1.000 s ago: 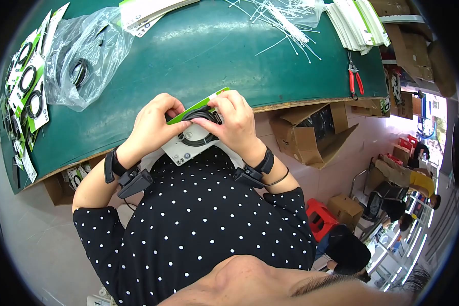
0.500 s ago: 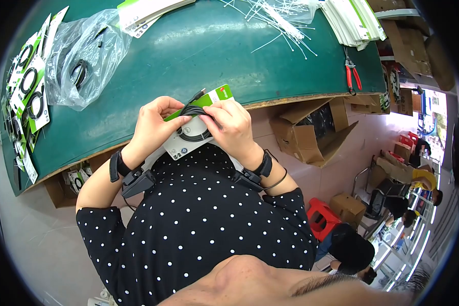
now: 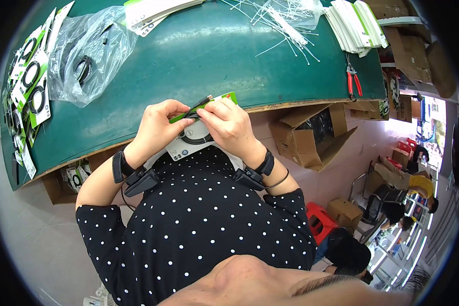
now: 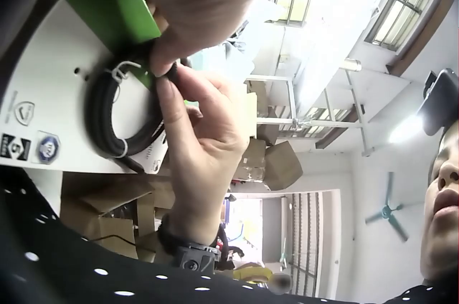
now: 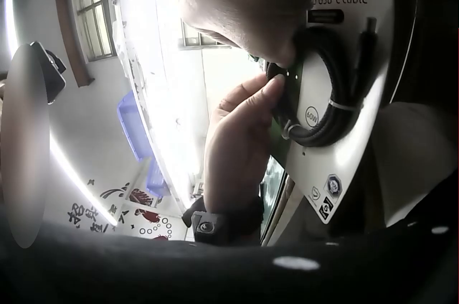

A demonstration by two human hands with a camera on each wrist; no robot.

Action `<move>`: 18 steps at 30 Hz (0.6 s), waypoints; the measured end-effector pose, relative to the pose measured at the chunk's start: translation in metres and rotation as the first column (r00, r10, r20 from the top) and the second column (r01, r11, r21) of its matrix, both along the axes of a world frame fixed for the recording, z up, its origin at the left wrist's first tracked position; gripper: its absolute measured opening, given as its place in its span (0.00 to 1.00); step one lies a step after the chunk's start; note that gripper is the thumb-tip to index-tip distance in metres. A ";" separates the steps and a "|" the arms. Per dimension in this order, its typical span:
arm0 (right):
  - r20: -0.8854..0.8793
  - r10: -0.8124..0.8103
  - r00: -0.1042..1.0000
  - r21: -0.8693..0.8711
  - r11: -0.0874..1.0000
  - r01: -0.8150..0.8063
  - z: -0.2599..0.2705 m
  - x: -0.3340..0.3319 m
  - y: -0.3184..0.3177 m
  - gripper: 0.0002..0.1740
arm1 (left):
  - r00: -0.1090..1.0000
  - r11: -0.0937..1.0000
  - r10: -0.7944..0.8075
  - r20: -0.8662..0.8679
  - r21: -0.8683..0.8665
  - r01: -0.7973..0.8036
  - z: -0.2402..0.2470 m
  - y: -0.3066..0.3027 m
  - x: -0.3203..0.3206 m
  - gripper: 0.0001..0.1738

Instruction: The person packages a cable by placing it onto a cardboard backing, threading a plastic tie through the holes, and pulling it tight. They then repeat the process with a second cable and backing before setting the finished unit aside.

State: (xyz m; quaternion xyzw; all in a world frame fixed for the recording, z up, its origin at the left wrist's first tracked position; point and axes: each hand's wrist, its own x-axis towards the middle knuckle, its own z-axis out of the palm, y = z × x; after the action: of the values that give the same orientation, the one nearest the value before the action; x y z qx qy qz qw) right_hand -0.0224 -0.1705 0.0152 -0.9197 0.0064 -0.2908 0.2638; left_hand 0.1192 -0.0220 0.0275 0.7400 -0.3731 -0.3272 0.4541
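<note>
A green and white packaging card (image 3: 174,148) is held upright at the table's front edge, with a coiled black USB-C cable (image 5: 331,114) lying against its face. White ties (image 4: 120,74) bind the coil to the card. My left hand (image 3: 155,127) pinches the cable and card's left side between thumb and fingers. From the right, my right hand (image 3: 228,125) pinches the cable near the card's green top. One cable connector (image 3: 205,99) sticks up past the fingers. In the left wrist view the two hands' fingertips meet beside the coil.
On the green table (image 3: 199,56) lie a clear plastic bag (image 3: 89,56) with a cable inside, finished-looking carded cables (image 3: 30,76), white zip ties (image 3: 288,25), stacked cards (image 3: 354,25) and red-handled cutters (image 3: 353,81). An open cardboard box (image 3: 303,140) stands below the edge.
The cable's connector end has come into view above the card, pointing up and right. Both hands keep hold, and the right fingers have shifted along the cable toward the left hand.
</note>
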 end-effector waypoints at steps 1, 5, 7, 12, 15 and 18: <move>-0.005 0.017 1.000 -0.014 1.000 -0.017 0.000 0.000 -0.001 0.15 | 1.000 1.000 0.000 0.000 0.000 0.000 0.001 0.000 0.000 0.14; -0.014 -0.034 0.999 0.097 0.995 0.035 0.010 0.001 -0.001 0.15 | 0.997 1.000 -0.004 0.077 0.011 0.003 0.005 -0.001 0.002 0.13; -0.018 -0.025 1.000 0.098 0.995 0.026 0.015 0.004 -0.003 0.15 | 0.995 0.999 -0.031 0.096 0.020 0.029 0.007 -0.001 0.003 0.13; -0.022 0.024 0.999 0.100 0.995 -0.022 0.008 0.005 -0.008 0.14 | 0.980 0.998 -0.052 0.190 0.028 0.048 0.013 0.000 0.003 0.12; -0.025 0.044 0.999 0.095 0.995 -0.041 0.008 0.004 -0.009 0.13 | 0.980 0.997 -0.010 0.201 -0.069 0.024 0.013 0.001 -0.004 0.11; -0.026 0.050 0.998 0.086 0.995 -0.048 0.010 0.004 -0.009 0.13 | 0.964 0.984 -0.007 0.267 -0.170 0.054 0.009 0.001 -0.003 0.12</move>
State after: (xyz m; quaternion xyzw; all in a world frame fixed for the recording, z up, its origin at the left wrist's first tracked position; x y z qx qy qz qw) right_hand -0.0187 -0.1791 0.0255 -0.9115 -0.0002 -0.2708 0.3097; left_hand 0.1159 -0.0206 0.0369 0.7283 -0.4693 -0.1982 0.4583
